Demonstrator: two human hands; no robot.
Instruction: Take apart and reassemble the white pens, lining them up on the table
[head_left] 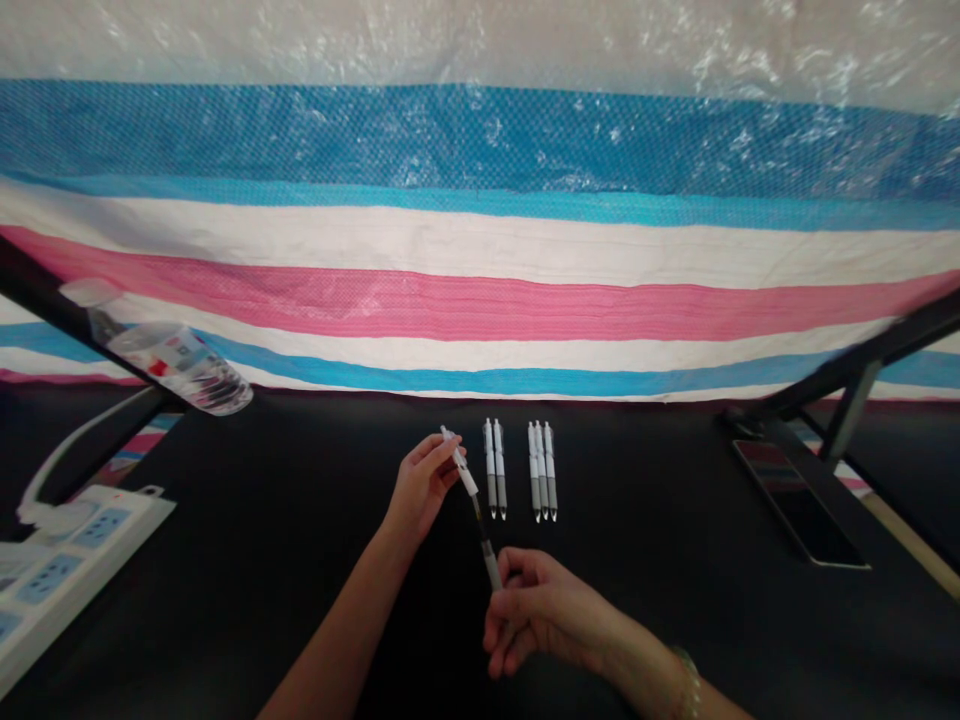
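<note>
My left hand (424, 480) pinches the white upper barrel (465, 476) of a pen near its clicker end. Lower down, my right hand (529, 610) grips the grey front section (491, 568) of the same pen. Between the two parts a dark refill (478, 512) shows, so the barrel and grip stand apart along one slanting line. Just right of my left hand lie two white and grey pens (496, 468) side by side. A further group of three matching pens (542, 470) lies to their right, tips toward me.
A white power strip (82, 560) with a plugged cable sits at left, below a clear water bottle (184, 365). At right lies a dark phone (799, 500) beside a black metal frame (855, 370). Striped plastic sheeting (480, 305) hangs behind the black table (645, 560).
</note>
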